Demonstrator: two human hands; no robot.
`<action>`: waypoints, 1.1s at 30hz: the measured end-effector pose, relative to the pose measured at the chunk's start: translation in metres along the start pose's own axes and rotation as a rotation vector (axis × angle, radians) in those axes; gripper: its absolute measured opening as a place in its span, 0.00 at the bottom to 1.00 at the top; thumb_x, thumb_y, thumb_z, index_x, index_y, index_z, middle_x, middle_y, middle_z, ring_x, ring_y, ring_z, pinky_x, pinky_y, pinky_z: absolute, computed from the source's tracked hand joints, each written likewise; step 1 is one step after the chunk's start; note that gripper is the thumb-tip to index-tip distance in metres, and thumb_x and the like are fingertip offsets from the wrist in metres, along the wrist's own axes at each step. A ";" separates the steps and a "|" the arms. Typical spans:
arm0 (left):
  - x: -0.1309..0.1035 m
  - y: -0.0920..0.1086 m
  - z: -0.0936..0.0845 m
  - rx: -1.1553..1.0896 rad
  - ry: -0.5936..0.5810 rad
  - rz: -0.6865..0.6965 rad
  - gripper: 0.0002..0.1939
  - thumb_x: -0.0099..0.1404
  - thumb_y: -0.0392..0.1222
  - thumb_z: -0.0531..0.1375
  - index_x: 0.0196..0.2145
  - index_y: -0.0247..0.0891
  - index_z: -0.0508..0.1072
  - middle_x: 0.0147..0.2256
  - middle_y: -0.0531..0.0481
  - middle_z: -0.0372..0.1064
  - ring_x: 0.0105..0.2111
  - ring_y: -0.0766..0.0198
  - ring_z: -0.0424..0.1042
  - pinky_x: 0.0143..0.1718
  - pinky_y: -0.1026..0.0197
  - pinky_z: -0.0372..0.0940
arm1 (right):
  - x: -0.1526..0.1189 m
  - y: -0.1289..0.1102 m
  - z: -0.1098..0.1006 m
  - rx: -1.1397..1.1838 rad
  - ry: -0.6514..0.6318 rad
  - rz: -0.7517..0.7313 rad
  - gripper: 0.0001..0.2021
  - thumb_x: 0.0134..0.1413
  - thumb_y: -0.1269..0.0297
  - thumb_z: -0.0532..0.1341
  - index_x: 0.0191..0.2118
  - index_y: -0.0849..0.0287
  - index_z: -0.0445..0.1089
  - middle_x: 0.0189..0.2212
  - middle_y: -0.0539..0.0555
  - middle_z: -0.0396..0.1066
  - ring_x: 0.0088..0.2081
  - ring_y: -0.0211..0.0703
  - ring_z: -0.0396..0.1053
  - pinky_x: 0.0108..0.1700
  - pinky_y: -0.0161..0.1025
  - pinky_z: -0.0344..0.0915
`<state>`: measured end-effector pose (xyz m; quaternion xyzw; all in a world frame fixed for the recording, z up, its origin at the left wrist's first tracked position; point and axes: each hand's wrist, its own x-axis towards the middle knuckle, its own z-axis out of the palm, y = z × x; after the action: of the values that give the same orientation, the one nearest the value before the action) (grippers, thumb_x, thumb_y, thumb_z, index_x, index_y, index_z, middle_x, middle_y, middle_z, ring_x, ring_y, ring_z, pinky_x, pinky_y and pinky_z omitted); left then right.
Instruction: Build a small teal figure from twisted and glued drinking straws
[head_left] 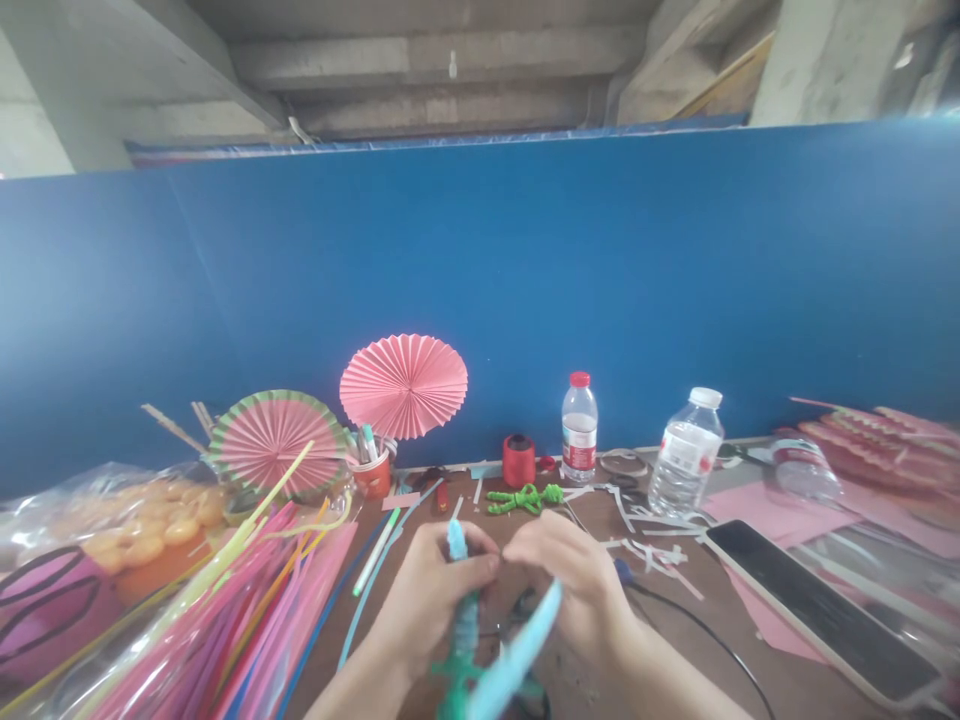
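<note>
My left hand (442,575) is closed around a light-blue fuzzy pipe cleaner (457,540), its top poking up between thumb and fingers. Below the grip, blue coils (466,625) run down to a green fuzzy piece (457,678) at the bottom edge. My right hand (574,575) is just to the right, fingers stretched out and side by side, fingertips close to the left thumb. A blurred light-blue strip (517,655) slants up toward the right palm; whether it touches the palm I cannot tell.
Colourful pipe cleaners (247,620) in plastic lie at left. A cup of pens (373,475), pink paper fan (403,385), green pipe-cleaner shape (525,498), red can-like object (519,462) and bottles (686,455) stand behind. A phone (817,610) lies at right, near a black cable (705,625).
</note>
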<state>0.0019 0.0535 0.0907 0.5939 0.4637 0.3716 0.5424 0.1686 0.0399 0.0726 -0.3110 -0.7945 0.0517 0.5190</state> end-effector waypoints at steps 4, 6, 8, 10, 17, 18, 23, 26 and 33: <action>0.001 -0.002 0.001 -0.240 -0.124 -0.197 0.02 0.49 0.37 0.57 0.23 0.35 0.66 0.13 0.57 0.58 0.13 0.72 0.56 0.15 0.69 0.51 | 0.000 0.005 -0.008 -0.141 -0.067 -0.348 0.10 0.51 0.73 0.55 0.39 0.58 0.68 0.32 0.55 0.73 0.26 0.39 0.63 0.28 0.36 0.58; 0.000 0.000 0.001 -0.021 0.007 0.016 0.03 0.50 0.37 0.58 0.22 0.36 0.67 0.14 0.56 0.60 0.15 0.71 0.59 0.17 0.68 0.54 | 0.005 0.004 -0.008 -0.014 0.010 -0.057 0.08 0.49 0.71 0.57 0.38 0.59 0.68 0.30 0.53 0.71 0.28 0.38 0.63 0.30 0.35 0.60; -0.002 0.001 -0.002 0.348 0.180 0.351 0.04 0.54 0.37 0.57 0.23 0.37 0.68 0.18 0.53 0.65 0.19 0.68 0.63 0.21 0.66 0.57 | 0.010 0.001 -0.005 0.205 0.046 0.368 0.04 0.49 0.67 0.58 0.32 0.60 0.68 0.25 0.51 0.69 0.25 0.35 0.61 0.27 0.32 0.59; -0.004 0.000 -0.006 0.677 0.314 0.709 0.04 0.55 0.34 0.55 0.26 0.38 0.70 0.24 0.51 0.70 0.25 0.65 0.67 0.28 0.63 0.60 | 0.014 -0.003 -0.002 0.485 -0.026 0.765 0.06 0.49 0.63 0.57 0.27 0.61 0.66 0.20 0.48 0.64 0.18 0.30 0.53 0.18 0.28 0.50; -0.005 -0.010 -0.010 1.022 0.402 1.111 0.07 0.55 0.30 0.56 0.33 0.38 0.69 0.24 0.51 0.70 0.25 0.64 0.68 0.30 0.62 0.60 | 0.016 -0.016 0.007 0.819 0.007 1.088 0.06 0.44 0.64 0.60 0.27 0.62 0.66 0.17 0.45 0.62 0.14 0.25 0.42 0.15 0.28 0.37; -0.004 -0.010 -0.009 1.017 0.403 1.109 0.08 0.55 0.30 0.56 0.33 0.38 0.69 0.24 0.51 0.70 0.25 0.64 0.68 0.30 0.61 0.59 | 0.016 -0.017 0.008 0.781 0.022 1.063 0.06 0.43 0.64 0.60 0.27 0.62 0.67 0.17 0.45 0.63 0.14 0.25 0.44 0.15 0.27 0.39; -0.004 -0.014 -0.008 0.972 0.387 1.070 0.09 0.54 0.27 0.55 0.32 0.38 0.69 0.24 0.50 0.70 0.25 0.63 0.67 0.30 0.61 0.58 | 0.014 -0.013 0.013 0.559 0.067 0.889 0.04 0.41 0.68 0.60 0.26 0.62 0.69 0.21 0.49 0.68 0.25 0.36 0.63 0.28 0.30 0.58; -0.006 -0.009 -0.006 0.916 0.367 1.011 0.07 0.54 0.29 0.55 0.29 0.38 0.69 0.24 0.51 0.69 0.25 0.64 0.66 0.30 0.61 0.58 | 0.011 -0.010 0.014 0.370 0.050 0.771 0.03 0.42 0.70 0.59 0.27 0.60 0.69 0.22 0.49 0.68 0.25 0.36 0.62 0.28 0.31 0.59; -0.006 0.006 0.006 0.152 0.089 0.150 0.04 0.51 0.33 0.55 0.20 0.36 0.66 0.15 0.57 0.58 0.16 0.71 0.57 0.18 0.68 0.52 | 0.006 0.001 -0.001 0.162 -0.091 0.106 0.11 0.52 0.74 0.49 0.30 0.58 0.68 0.27 0.52 0.66 0.29 0.38 0.63 0.32 0.34 0.59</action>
<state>0.0066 0.0459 0.0963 0.6494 0.4684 0.4011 0.4450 0.1678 0.0439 0.0777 -0.3070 -0.7928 0.1571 0.5025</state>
